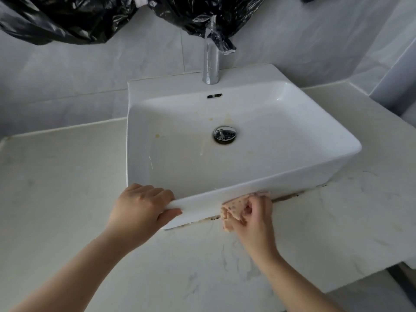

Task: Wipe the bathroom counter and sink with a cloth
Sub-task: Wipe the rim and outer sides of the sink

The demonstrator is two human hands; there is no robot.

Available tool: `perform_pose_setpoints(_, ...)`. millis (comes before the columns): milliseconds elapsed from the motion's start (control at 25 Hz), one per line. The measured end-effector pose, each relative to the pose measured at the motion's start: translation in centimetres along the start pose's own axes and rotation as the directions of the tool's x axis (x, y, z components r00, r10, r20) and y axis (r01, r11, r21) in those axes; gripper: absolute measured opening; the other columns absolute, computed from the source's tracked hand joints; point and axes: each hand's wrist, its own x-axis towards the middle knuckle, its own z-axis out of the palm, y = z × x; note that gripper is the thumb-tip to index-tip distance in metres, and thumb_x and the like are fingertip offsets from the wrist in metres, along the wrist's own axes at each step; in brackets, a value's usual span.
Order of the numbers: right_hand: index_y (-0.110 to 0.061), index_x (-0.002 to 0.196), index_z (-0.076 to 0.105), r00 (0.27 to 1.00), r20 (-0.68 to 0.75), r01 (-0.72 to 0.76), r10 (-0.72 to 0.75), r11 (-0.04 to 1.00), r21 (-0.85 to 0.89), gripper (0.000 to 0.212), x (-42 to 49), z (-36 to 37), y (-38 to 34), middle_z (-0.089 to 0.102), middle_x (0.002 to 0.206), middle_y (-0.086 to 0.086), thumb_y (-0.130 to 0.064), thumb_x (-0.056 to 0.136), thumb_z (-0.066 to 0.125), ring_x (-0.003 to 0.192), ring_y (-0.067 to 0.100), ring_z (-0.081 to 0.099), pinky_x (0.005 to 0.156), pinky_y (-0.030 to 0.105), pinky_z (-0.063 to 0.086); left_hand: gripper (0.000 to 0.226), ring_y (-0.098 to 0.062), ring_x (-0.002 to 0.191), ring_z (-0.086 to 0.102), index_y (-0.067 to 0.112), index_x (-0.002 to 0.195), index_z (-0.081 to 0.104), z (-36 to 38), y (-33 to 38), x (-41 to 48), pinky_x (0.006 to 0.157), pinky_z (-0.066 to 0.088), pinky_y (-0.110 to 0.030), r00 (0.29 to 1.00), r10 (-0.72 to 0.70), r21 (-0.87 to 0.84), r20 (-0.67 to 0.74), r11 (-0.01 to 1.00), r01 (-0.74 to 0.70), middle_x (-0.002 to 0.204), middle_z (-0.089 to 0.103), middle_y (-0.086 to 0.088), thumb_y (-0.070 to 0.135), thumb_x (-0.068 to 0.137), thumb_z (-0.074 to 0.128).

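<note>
Grey tiled wall (78, 70) up ahead, with crumpled black plastic bag (67, 19) hanging down across the top of it. Below that, the chrome faucet (211, 61) stands at the back of the sink (351, 143), and some clear wrap clings to its upper part. The sink is a white rectangular basin sitting on top of the pale, marble-veined counter (67, 188). Down in the bowl I can see the round metal drain (225, 134), the little overflow slot (214, 95) under the faucet, and yellowish stains (158, 136) on the floor of the basin to the left of the drain.

Now the hands. My left hand (141, 208) grips the near left corner of the sink, fingers curled over the rim into the bowl and thumb laid along the outside wall. My right hand (252, 217) has a peach-pink cloth (231, 210) bunched up in curled fingers, and it is pressing that cloth against the front wall of the sink, right down at the seam where the basin meets the counter. A line of dark grime (286, 197) runs along that seam to the right of the cloth, and a few dark specks show at the seam just left of it too. Both forearms reach in from the bottom edge, bare, over the counter.
</note>
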Motion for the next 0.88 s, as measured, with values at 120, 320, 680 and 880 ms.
perform_pose_setpoints(120, -0.035, 0.083, 0.036, 0.984, -0.090, -0.136, 0.156, 0.971, 0.199, 0.049, -2.2, 5.4, -5.3, 0.032, 0.103, -0.020, -0.014, 0.059, 0.074, 0.086, 0.028, 0.051, 0.074, 0.043, 0.052, 0.040, -0.022, 0.044, 0.052, 0.018, 0.062, 0.058, -0.1, -0.1, 0.1, 0.048, 0.038, -0.025, 1.000, 0.029, -0.014, 0.000, 0.999, -0.029, 0.050, 0.051, 0.006, 0.048, 0.082, 0.041)
perform_pose_setpoints(320, -0.019, 0.085, 0.046, 0.933, -0.202, -0.266, 0.298, 0.949, 0.168, 0.034, -0.6, 5.0, -4.5, 0.051, 0.091, 0.007, -0.006, 0.063, 0.069, 0.083, 0.026, 0.055, 0.072, 0.043, 0.052, 0.037, -0.021, 0.043, 0.051, 0.018, 0.062, 0.058, -0.2, -0.3, 0.1, 0.045, 0.037, -0.025, 0.997, 0.078, -0.017, 0.002, 0.997, -0.078, 0.050, 0.051, 0.005, 0.044, 0.081, 0.041)
perform_pose_setpoints(680, -0.019, 0.080, 0.039, 0.969, 0.001, -0.239, 0.247, 0.938, 0.250, 0.040, -3.8, 6.2, -6.7, 0.046, 0.095, 0.011, -0.016, 0.056, 0.071, 0.081, 0.011, 0.055, 0.064, 0.031, 0.054, 0.030, -0.020, 0.048, 0.056, 0.019, 0.073, 0.062, -0.2, -0.4, 0.0, 0.047, 0.039, -0.025, 0.997, 0.080, -0.083, 0.015, 0.993, -0.079, 0.056, 0.057, 0.007, 0.041, 0.080, 0.042)
perform_pose_setpoints(880, -0.025, 0.064, 0.038, 0.791, -0.205, -0.468, 0.576, 0.786, 0.404, 0.033, 2.7, 1.6, -1.7, 0.052, 0.064, 0.022, 0.005, 0.062, 0.050, 0.042, 0.032, 0.052, 0.036, 0.045, 0.048, 0.027, -0.020, 0.049, 0.057, 0.020, 0.081, 0.064, -0.4, -0.1, 0.0, 0.050, 0.039, -0.024, 0.998, 0.052, -0.113, 0.029, 0.992, -0.049, 0.059, 0.059, 0.008, 0.038, 0.080, 0.042)
